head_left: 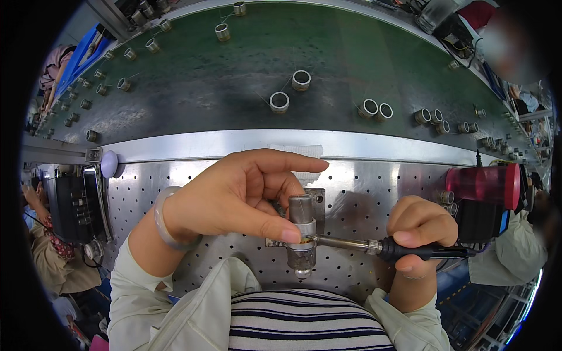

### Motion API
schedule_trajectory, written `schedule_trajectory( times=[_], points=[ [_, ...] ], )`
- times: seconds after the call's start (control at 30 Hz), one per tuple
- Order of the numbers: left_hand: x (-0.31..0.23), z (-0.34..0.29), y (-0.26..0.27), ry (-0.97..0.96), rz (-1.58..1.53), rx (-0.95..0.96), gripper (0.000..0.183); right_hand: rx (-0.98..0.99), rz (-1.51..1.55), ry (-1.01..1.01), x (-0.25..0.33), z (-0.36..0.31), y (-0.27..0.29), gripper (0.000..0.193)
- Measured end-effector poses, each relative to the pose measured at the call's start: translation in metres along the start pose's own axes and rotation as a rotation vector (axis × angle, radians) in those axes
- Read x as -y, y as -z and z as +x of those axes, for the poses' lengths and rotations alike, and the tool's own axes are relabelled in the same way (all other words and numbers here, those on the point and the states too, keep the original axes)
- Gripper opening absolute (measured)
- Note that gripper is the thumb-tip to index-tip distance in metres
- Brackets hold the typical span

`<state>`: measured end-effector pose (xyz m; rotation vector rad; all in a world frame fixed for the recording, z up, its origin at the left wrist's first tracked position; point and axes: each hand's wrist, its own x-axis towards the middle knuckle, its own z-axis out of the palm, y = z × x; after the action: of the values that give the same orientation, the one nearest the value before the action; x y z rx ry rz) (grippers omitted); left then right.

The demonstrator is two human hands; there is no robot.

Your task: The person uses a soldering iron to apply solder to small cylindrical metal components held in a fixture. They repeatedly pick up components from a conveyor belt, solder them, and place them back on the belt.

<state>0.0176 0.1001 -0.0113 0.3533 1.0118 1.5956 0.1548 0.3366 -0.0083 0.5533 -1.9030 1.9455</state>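
My right hand (422, 231) grips a soldering iron (345, 244) by its black handle, fingers closed around it. The iron's metal tip points left and meets the side of a small metal cylinder assembly (302, 255), at a narrow brassy band around its middle. My left hand (240, 202) pinches this assembly from the left. Its thumb presses near the band, the index finger stretches out above, and the other fingertips are partly hidden behind the grey upper cylinder. Under the assembly sits a dark metal fixture plate (318, 212); how the two join is hidden.
A perforated metal worktop (193, 266) lies beneath my hands. Beyond its silver rail (234, 143) runs a green belt (193, 76) carrying several metal rings (279, 102). A translucent pink container (480, 186) is at right, a black device (73, 202) at left. Other people sit at both sides.
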Motion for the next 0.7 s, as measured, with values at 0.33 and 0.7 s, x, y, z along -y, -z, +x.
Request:
schedule_trajectory(
  times=[0.33, 0.7],
  points=[
    [-0.0035, -0.0007, -0.0008, 0.027, 0.007, 0.032, 0.074, -0.017, -0.015, 0.003, 0.0021, -0.0021, 0.0044, 0.027],
    [-0.0047, 0.0006, -0.0021, 0.040, 0.024, 0.042, 0.071, 0.044, -0.037, 0.026, 0.0001, -0.0008, 0.0077, 0.030]
  ],
)
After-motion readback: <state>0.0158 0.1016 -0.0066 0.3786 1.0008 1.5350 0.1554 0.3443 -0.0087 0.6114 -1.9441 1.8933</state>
